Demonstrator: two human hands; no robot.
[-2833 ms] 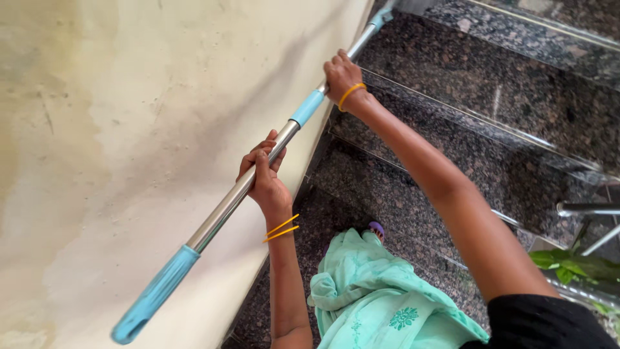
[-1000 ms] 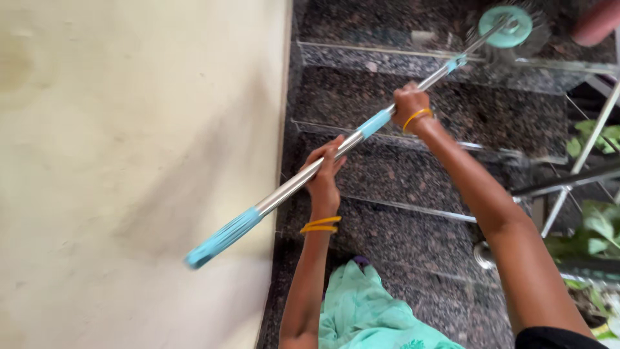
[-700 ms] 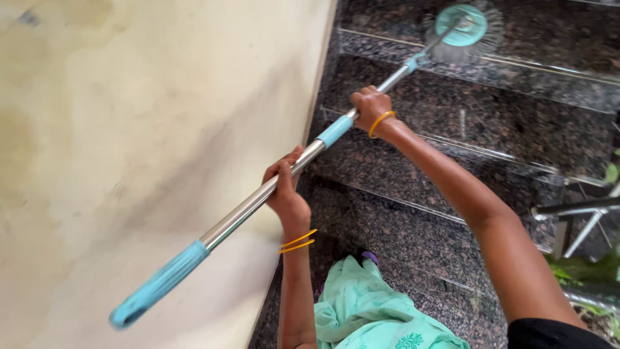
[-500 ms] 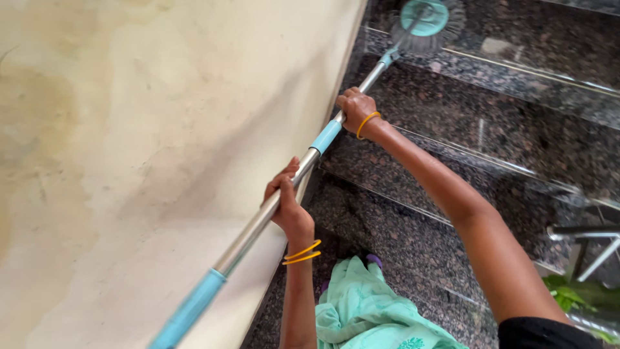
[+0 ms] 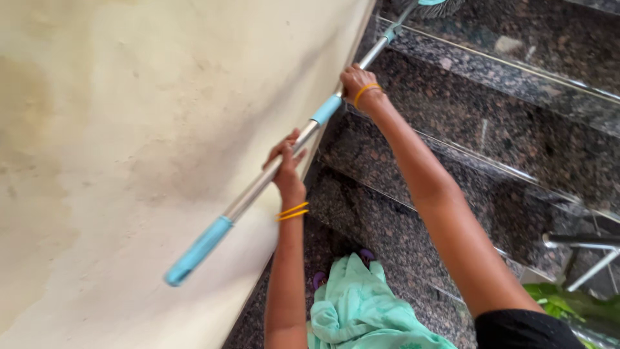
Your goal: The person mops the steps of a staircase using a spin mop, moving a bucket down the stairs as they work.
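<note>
On the stairs, head view, only cam: a long mop pole (image 5: 278, 171) runs diag. from lower left up to top right, close along the cream wall (image 5: 129, 129). Shaft is bare metal w/ a blue end grip (image 5: 197, 252) at the near end and a short blue collar (image 5: 326, 110) mid-way. Mop head (image 5: 439, 5) is mostly cut off by the top edge; only a teal rim and some grey fringe show, over an upper step.

Handling, as a judgement: pole looks light and stiff, prob. hollow tube, so it should swing easily, but its length gives leverage and the far end will wander unless both hands are spread. Bare metal is likely slick, esp. if wet; the blue grip and collar look like the surer places to hold. Nothing fragile about it, though the tip could scuff the wall.

Left hand (image 5: 286, 169): wrapped round the bare metal below the collar, fingers (image 5: 284, 147) curled shut over the shaft, thumb side twd the wall. Yellow bangles (image 5: 292, 211) on that wrist.

Right hand (image 5: 354, 81): further up, just above the collar, fingers closed round the shaft, arm stretched out nearly straight. One yellow bangle (image 5: 365, 90) at the wrist.

Nobody holds the blue end grip; it sticks out free past the left hand.

Below: dark speckled granite steps (image 5: 491, 142) w/ pale nosing strips, a green garment (image 5: 361, 310) at bottom centre, metal rail (image 5: 581, 242) and some leaves (image 5: 568, 310) at lower right.
</note>
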